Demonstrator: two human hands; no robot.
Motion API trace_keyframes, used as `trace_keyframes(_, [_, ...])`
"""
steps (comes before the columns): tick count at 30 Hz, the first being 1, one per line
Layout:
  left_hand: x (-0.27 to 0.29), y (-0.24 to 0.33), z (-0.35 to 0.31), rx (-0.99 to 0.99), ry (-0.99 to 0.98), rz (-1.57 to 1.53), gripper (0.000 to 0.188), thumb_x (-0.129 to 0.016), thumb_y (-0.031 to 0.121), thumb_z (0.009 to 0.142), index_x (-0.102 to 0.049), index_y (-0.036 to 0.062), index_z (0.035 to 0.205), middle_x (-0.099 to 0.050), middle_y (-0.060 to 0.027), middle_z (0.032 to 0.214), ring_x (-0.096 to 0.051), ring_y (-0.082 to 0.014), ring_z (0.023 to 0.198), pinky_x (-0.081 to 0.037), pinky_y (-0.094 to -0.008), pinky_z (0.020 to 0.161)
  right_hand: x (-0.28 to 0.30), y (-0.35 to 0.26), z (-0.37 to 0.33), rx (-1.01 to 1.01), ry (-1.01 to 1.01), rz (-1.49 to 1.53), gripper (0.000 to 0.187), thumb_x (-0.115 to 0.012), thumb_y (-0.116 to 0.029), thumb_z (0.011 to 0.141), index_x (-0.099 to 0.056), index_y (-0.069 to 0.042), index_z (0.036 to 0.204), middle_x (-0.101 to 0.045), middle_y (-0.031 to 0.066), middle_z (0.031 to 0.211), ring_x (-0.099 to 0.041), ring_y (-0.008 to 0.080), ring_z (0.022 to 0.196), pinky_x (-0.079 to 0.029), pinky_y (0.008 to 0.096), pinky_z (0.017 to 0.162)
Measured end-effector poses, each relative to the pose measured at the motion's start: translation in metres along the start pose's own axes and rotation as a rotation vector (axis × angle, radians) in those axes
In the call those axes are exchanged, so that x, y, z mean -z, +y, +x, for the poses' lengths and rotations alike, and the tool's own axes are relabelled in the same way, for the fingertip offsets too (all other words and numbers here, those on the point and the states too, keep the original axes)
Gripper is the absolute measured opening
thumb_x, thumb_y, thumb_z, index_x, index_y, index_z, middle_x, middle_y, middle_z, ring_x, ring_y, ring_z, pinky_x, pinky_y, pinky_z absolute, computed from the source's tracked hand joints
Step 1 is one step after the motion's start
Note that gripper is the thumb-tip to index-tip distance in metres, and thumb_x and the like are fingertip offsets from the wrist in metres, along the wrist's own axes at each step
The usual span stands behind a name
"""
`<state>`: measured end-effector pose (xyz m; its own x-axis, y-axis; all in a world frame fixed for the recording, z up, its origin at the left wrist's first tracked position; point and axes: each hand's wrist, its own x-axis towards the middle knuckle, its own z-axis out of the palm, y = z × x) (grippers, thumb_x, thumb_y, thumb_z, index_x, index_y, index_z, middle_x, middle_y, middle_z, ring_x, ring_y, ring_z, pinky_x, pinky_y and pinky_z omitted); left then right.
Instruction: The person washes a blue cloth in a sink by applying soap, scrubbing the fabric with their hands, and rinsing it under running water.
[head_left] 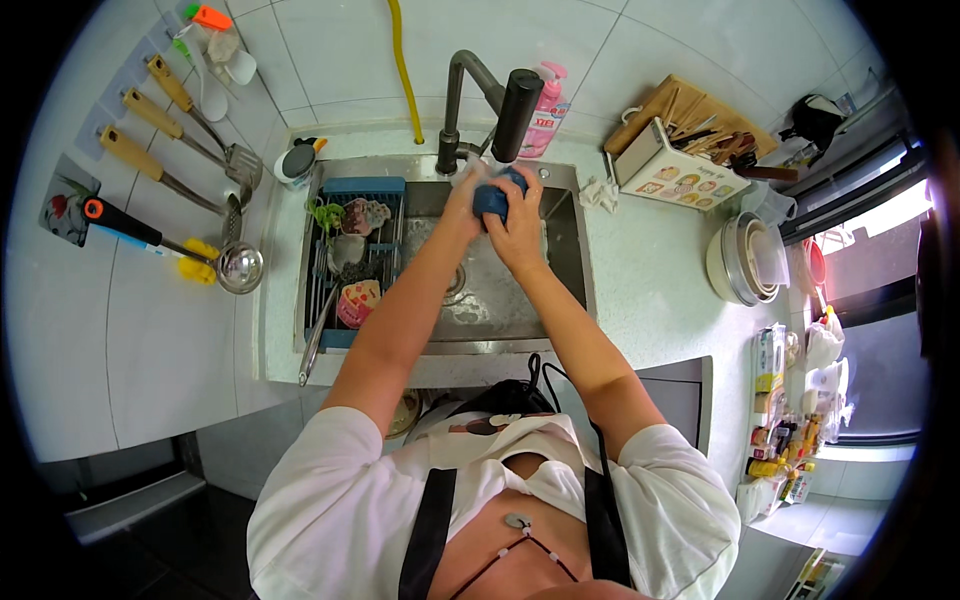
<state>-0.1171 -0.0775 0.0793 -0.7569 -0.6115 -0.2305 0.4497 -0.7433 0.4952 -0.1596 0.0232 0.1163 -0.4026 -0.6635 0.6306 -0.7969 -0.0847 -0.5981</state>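
Under the dark grey tap (515, 115), both hands meet over the sink (500, 310). A small dark blue rounded object (490, 199), whose exact kind I cannot make out, sits between them. My right hand (518, 222) is closed round its right side, with fingers bent over the top. My left hand (464, 207) is closed against its left side; its fingers are mostly hidden, and something pale and blurred (468, 172) shows by their tips. A blue drying rack (365, 186) in the left of the sink holds several bowls and a long-handled utensil.
A pink pump bottle (546, 112) stands behind the tap. To the right are a crumpled white cloth (600, 193), a utensil box (668, 172) and stacked bowls (738, 262). Ladles and a slotted turner (243, 165) hang on the left wall. A yellow hose (402, 65) hangs behind.
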Motion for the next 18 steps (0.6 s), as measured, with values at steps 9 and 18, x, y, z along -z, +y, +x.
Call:
trace_keyframes(9, [-0.014,-0.002,-0.001,-0.011,0.227,-0.068,0.025,-0.047,0.030,0.085,-0.053,0.0052,0.082,-0.056,-0.0068,0.074,-0.055,-0.0190,0.066,-0.046,-0.0312,0.063,-0.014,0.006,0.019,-0.146,-0.036,-0.069,0.030,-0.054,-0.012,0.069,-0.050,-0.009,0.098,-0.049,0.0171,0.096,-0.050,0.0384,0.086,-0.041,0.0444,0.070])
trace_keyframes(18, [0.026,-0.013,0.023,-0.015,0.445,0.534,0.034,-0.054,0.037,0.080,-0.055,0.0043,0.089,-0.055,-0.0031,0.076,-0.054,-0.0136,0.068,-0.043,-0.0263,0.062,-0.032,0.059,0.027,-0.393,-0.187,-0.267,0.032,-0.039,-0.027,0.077,-0.057,-0.004,0.092,-0.056,0.0242,0.087,-0.053,0.0423,0.081,-0.041,0.0470,0.071])
